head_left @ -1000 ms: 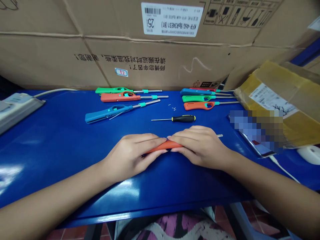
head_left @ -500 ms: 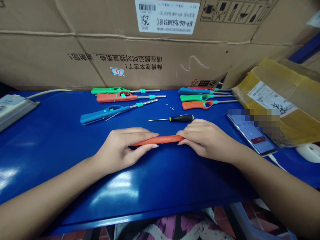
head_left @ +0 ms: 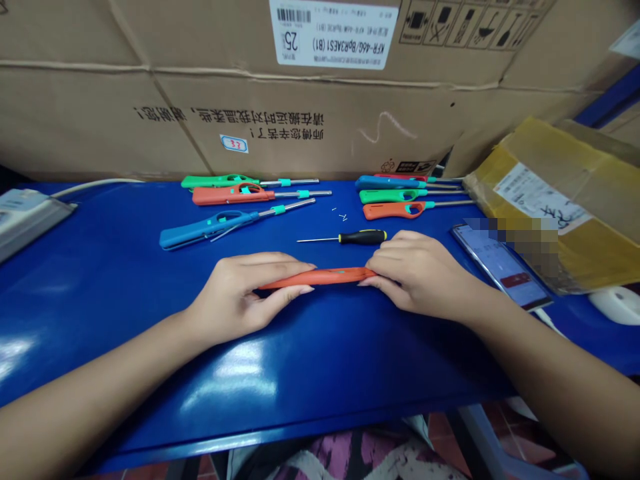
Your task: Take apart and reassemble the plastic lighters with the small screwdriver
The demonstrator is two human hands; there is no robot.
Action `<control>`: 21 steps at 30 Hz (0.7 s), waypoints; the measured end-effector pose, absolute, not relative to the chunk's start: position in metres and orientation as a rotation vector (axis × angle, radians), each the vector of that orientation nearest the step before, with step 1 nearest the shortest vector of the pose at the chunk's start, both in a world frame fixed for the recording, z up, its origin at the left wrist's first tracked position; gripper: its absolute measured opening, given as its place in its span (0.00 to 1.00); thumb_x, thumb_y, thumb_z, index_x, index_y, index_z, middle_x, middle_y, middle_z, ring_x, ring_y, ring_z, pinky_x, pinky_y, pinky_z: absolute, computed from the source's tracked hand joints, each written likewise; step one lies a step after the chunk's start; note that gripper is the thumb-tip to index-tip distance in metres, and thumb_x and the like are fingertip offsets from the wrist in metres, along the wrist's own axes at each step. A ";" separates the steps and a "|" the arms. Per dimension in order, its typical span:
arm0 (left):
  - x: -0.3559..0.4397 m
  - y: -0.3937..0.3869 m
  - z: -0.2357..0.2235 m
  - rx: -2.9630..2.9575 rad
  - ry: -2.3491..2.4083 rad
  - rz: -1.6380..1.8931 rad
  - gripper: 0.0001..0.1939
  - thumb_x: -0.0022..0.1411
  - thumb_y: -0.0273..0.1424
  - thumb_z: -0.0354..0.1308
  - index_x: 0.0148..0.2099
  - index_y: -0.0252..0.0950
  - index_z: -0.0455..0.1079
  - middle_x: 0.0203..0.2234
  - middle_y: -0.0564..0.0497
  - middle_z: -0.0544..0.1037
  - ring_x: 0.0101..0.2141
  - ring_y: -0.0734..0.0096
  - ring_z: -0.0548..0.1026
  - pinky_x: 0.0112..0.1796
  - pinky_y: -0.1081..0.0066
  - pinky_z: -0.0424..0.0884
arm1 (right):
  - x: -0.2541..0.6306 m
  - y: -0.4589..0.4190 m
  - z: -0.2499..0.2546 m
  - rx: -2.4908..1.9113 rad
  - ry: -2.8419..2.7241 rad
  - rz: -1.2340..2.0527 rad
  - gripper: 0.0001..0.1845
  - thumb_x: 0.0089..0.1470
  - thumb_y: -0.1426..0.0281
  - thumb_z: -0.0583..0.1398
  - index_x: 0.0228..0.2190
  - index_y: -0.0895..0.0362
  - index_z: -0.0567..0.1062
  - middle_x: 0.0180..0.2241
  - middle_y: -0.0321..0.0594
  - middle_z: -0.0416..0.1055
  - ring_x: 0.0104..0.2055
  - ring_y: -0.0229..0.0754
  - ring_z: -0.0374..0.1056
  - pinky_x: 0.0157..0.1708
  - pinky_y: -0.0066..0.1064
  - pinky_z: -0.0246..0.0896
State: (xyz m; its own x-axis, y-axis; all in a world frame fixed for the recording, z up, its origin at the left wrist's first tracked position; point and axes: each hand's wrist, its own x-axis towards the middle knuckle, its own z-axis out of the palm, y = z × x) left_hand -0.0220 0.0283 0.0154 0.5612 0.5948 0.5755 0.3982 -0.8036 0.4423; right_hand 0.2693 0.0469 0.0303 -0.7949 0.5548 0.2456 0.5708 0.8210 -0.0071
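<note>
- Fingers of the left hand (head_left: 245, 293) grasped one end of an orange handle (head_left: 325, 277), while the right hand's (head_left: 415, 270) pinched the other, over a blue table (head_left: 350, 373).
- Two-handed holding appeared in hand; any shift called for both grips together.
- Screwdriver (head_left: 363, 237) lay just beyond; whether the handle's seam was closed could not be told.

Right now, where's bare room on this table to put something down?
Bare table shows between the forearms, nearer you than the orange piece, and left of the left hand, on the near side of the blue lighter. It's crowded along the back with other lighters, and right, with phone and taped box. The screwdriver lies mid-table.
</note>
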 end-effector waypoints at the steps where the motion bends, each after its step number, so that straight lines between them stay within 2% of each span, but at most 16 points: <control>1: -0.022 0.029 0.015 2.533 0.825 1.082 0.12 0.63 0.27 0.66 0.49 0.31 0.79 0.41 0.45 0.85 0.39 0.71 0.83 0.46 0.78 0.77 | 0.269 0.047 0.030 -0.882 -2.770 -0.105 0.18 0.68 0.64 0.55 0.30 0.58 0.78 0.26 0.39 0.75 0.31 0.44 0.70 0.37 0.36 0.54; 8: -0.022 0.031 0.011 2.490 0.814 1.048 0.12 0.64 0.27 0.66 0.49 0.31 0.79 0.41 0.45 0.85 0.39 0.71 0.83 0.45 0.79 0.77 | 0.265 0.049 0.025 -0.782 -2.778 0.012 0.15 0.68 0.64 0.56 0.44 0.60 0.78 0.39 0.43 0.80 0.41 0.46 0.73 0.42 0.37 0.56; 11: -0.019 0.031 0.010 2.452 0.818 1.033 0.11 0.64 0.27 0.66 0.49 0.32 0.80 0.40 0.46 0.85 0.39 0.72 0.83 0.45 0.79 0.77 | 0.264 0.046 0.026 -0.759 -2.756 -0.021 0.15 0.69 0.66 0.54 0.39 0.60 0.79 0.33 0.41 0.79 0.36 0.43 0.72 0.41 0.37 0.56; 14: -0.016 0.032 0.008 2.413 0.814 0.984 0.12 0.63 0.29 0.66 0.49 0.33 0.80 0.41 0.48 0.85 0.39 0.72 0.83 0.44 0.79 0.77 | 0.263 0.044 0.028 -0.792 -2.715 -0.071 0.16 0.69 0.68 0.54 0.35 0.60 0.79 0.29 0.38 0.79 0.33 0.41 0.72 0.47 0.40 0.55; 17: -0.017 0.034 0.007 2.431 0.797 0.954 0.14 0.62 0.32 0.68 0.50 0.34 0.79 0.41 0.48 0.84 0.38 0.71 0.83 0.44 0.78 0.78 | 0.266 0.045 0.031 -0.825 -2.718 -0.100 0.15 0.69 0.69 0.55 0.34 0.59 0.79 0.29 0.37 0.79 0.34 0.41 0.73 0.51 0.42 0.53; 21: -0.022 0.036 0.008 2.573 0.815 0.976 0.16 0.64 0.36 0.66 0.51 0.31 0.78 0.37 0.46 0.84 0.35 0.70 0.82 0.40 0.76 0.79 | 0.272 0.051 0.034 -0.816 -2.711 -0.134 0.13 0.68 0.70 0.54 0.38 0.59 0.79 0.34 0.40 0.82 0.37 0.43 0.75 0.52 0.44 0.54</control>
